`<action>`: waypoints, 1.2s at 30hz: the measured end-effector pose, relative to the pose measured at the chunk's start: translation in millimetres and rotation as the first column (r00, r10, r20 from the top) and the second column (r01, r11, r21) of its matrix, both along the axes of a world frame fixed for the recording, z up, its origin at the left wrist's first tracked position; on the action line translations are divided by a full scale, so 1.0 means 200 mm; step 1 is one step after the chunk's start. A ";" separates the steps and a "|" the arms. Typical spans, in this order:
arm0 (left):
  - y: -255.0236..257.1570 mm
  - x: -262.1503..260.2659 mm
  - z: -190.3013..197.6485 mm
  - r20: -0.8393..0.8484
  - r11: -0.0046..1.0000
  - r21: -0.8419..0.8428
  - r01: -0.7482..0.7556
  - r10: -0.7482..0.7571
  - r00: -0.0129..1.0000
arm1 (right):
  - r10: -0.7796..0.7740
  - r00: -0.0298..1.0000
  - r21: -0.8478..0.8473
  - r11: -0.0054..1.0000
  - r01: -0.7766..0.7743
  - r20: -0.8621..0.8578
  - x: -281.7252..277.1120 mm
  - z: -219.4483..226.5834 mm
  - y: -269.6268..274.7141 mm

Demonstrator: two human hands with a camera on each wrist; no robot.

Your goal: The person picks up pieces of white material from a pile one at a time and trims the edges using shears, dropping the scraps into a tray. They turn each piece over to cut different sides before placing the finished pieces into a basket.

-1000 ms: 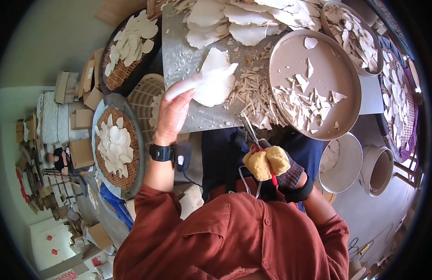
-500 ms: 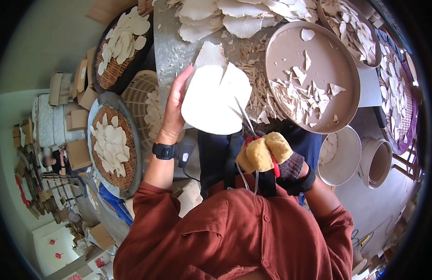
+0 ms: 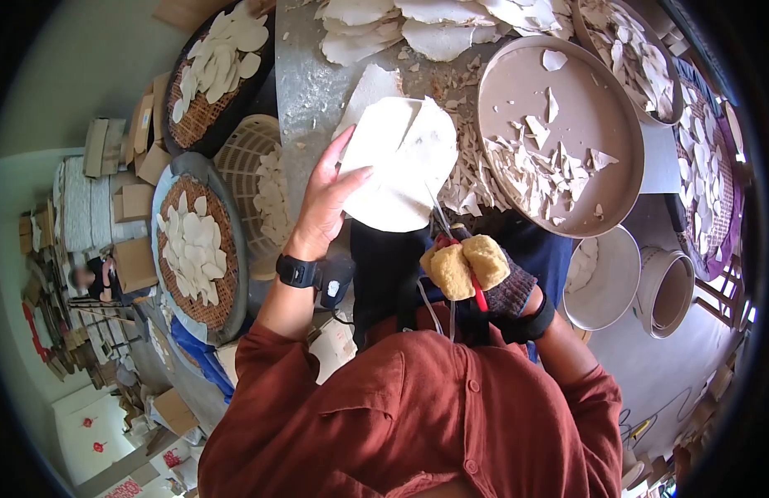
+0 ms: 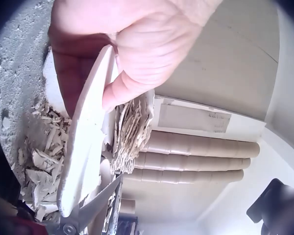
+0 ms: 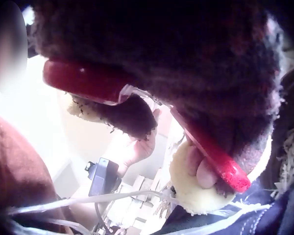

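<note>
Since 0.5 s earlier, the thumb of the left hand [image 3: 320, 206] had come across the face of the white sheet [image 3: 391, 187], which had shifted slightly rightward. Nearest, the gloved right hand [image 3: 512, 290] was clamped round the scissors [image 4: 100, 201]; their red handles [image 5: 83, 78], padded with yellow foam [image 3: 451, 274], stood spread. Just beyond, the left hand pinched the sheet by its left side, over the lap [image 3: 374, 270] and the near edge of the table [image 3: 306, 91]. The 2 hands stayed apart. The sheet's lower right edge met the blades; whether both straddled it, I could not tell.

Trimming seemed to be the step. Done well, it probably called for fingers kept clear of the blades, the edge fed near the pivot, the sheet turned rather than the scissors, and a gentle squeeze, since something this thin might crack.

Farther off, offcuts [image 3: 472, 183] lay heaped beside the round tray [image 3: 580, 100]. Farthest, more sheets [image 3: 441, 37] were piled.
</note>
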State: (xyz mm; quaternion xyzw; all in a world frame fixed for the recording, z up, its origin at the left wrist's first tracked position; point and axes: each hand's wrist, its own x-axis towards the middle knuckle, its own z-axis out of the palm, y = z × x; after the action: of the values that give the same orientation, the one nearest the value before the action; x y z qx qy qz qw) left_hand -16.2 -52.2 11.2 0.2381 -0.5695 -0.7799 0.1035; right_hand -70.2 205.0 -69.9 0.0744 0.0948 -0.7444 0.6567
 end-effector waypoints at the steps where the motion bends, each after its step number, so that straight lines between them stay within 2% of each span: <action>1: 0.00 0.00 0.00 0.010 1.000 0.000 0.016 -0.016 1.000 | 0.014 1.000 0.031 0.999 -0.013 -0.012 0.00 -0.01 0.00; 3: 0.01 0.00 -0.01 0.031 0.999 0.003 0.049 -0.049 0.998 | 0.041 0.999 0.094 0.995 -0.038 -0.032 0.01 -0.04 0.00; 4: 0.01 0.00 -0.01 0.041 0.998 0.002 0.064 -0.064 0.997 | 0.061 0.898 0.118 0.993 -0.011 -0.436 0.01 -0.07 0.01; 5: 0.00 0.00 -0.02 0.048 0.997 0.001 0.080 -0.080 0.996 | 0.084 0.639 0.129 0.991 0.024 -0.765 0.02 -0.11 0.01; 7: 0.00 0.00 -0.01 0.059 0.995 0.009 0.094 -0.095 0.994 | 0.146 0.312 0.167 0.985 0.042 -0.939 0.02 -0.07 0.02; 8: 0.00 0.00 0.00 0.062 0.996 0.017 0.093 -0.094 0.994 | 0.186 0.354 0.207 0.978 0.022 -0.917 0.02 -0.03 0.04; 11: -0.02 -0.01 -0.01 0.059 0.994 0.013 0.105 -0.105 0.993 | 0.233 0.386 0.250 0.968 -0.007 -0.893 0.04 -0.04 0.04; 14: -0.03 -0.02 0.00 0.048 0.992 0.019 0.123 -0.124 0.991 | 0.122 0.680 0.133 0.990 -0.037 -0.723 0.04 -0.03 0.03; 16: -0.03 -0.03 0.00 0.055 0.987 0.018 0.157 -0.158 0.986 | -0.015 0.927 -0.091 0.996 -0.021 -0.376 0.05 -0.06 0.02; 19: -0.03 -0.03 -0.02 0.077 0.980 0.010 0.199 -0.199 0.977 | 0.014 0.787 -0.005 1.000 -0.021 -0.617 0.03 -0.07 0.02; 21: -0.02 -0.03 -0.01 0.066 0.983 0.030 0.183 -0.185 0.981 | 0.021 0.667 0.045 0.999 0.019 -0.745 0.03 -0.06 0.01; 22: -0.02 -0.04 -0.01 0.074 0.984 0.021 0.176 -0.177 0.981 | -0.041 0.249 -0.027 0.998 0.060 -0.968 0.02 -0.05 -0.02; 23: -0.01 -0.03 0.00 0.084 0.986 0.012 0.168 -0.168 0.982 | -0.081 -0.217 -0.115 0.982 0.149 -0.973 0.01 -0.04 -0.04; 26: -0.03 -0.04 -0.01 0.096 0.987 0.000 0.160 -0.159 0.983 | -0.056 -0.139 -0.080 0.982 0.170 -0.989 0.04 -0.08 -0.06; 27: -0.04 -0.04 -0.01 0.096 0.987 -0.005 0.160 -0.159 0.983 | -0.014 0.216 0.017 0.990 0.141 -0.976 0.04 -0.07 -0.07; 28: -0.05 -0.04 -0.02 0.090 0.988 -0.004 0.156 -0.155 0.984 | 0.013 0.549 0.103 0.986 0.133 -0.836 0.05 -0.06 -0.08; 29: -0.06 -0.04 -0.03 0.084 0.988 -0.002 0.153 -0.152 0.985 | -0.028 0.571 0.075 0.985 0.156 -0.820 0.05 -0.06 -0.10; 31: -0.06 -0.05 -0.04 0.074 0.990 0.005 0.144 -0.144 0.987 | -0.031 0.880 0.118 0.988 0.099 -0.474 0.02 -0.03 -0.13; 36: -0.09 -0.04 -0.03 0.051 0.990 -0.007 0.143 -0.143 0.988 | -0.103 0.528 0.037 0.968 0.248 -0.843 -0.02 0.09 -0.17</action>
State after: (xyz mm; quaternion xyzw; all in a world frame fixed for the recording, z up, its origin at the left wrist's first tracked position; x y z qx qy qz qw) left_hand -24.4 -71.0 5.4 0.2158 -0.5917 -0.7760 0.0342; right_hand -74.2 171.4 -51.7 -0.2294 0.4441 -0.7424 0.4461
